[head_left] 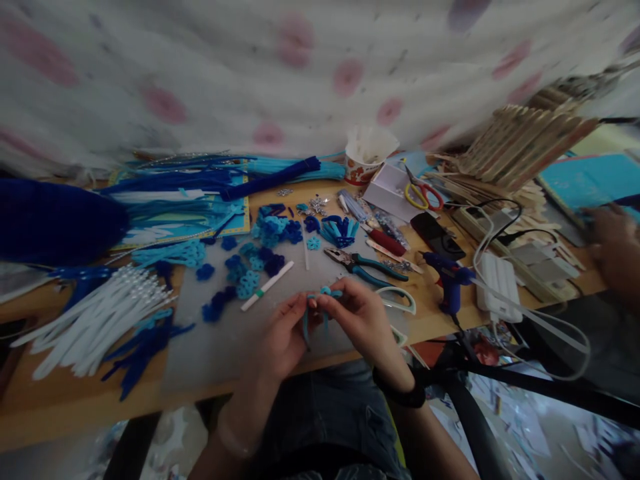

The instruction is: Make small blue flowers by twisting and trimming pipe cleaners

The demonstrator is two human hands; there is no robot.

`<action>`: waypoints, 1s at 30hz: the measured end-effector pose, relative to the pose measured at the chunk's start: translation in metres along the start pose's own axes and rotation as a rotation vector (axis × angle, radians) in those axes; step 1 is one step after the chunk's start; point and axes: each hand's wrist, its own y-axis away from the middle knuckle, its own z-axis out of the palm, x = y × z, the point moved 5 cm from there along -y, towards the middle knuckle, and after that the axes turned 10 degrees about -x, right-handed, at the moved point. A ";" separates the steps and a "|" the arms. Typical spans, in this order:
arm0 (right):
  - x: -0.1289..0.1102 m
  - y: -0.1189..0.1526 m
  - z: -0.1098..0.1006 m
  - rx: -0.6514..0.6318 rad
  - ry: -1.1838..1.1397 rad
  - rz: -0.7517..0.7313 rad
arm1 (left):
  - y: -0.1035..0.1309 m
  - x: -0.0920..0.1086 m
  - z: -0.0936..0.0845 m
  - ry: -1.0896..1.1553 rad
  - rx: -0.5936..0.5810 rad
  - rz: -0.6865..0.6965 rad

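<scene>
Near the front edge of the table, my left hand (286, 337) and my right hand (364, 321) pinch a light blue pipe cleaner (326, 291) between thumbs and fingertips. It is bent into small loops on top, and its loose ends hang down between the hands. A grey mat (200, 347) lies beneath. Just beyond my left hand rests a white stick with a green band (267, 287). Dark and light blue pipe cleaner flowers (247, 283) are scattered behind it. Pliers with blue handles (367, 267) lie past my right hand, and white-handled scissors (400, 300) are beside it.
White pipe cleaners (95, 327) are heaped at the left. A blue glue gun (449, 277), a power strip (515, 260) and cables stand at the right. Behind are a paper cup (361, 170) and yellow-red scissors (423, 193). Another person's hand (613, 227) is at far right.
</scene>
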 end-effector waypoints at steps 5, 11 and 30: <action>-0.006 -0.005 0.003 0.039 -0.095 0.022 | 0.002 -0.007 0.000 0.173 0.095 0.036; -0.017 -0.003 0.002 -0.028 -0.065 -0.059 | 0.007 -0.007 0.001 0.262 0.099 -0.004; -0.035 -0.002 0.006 -0.168 0.283 -0.129 | 0.004 -0.012 0.001 0.403 0.169 0.044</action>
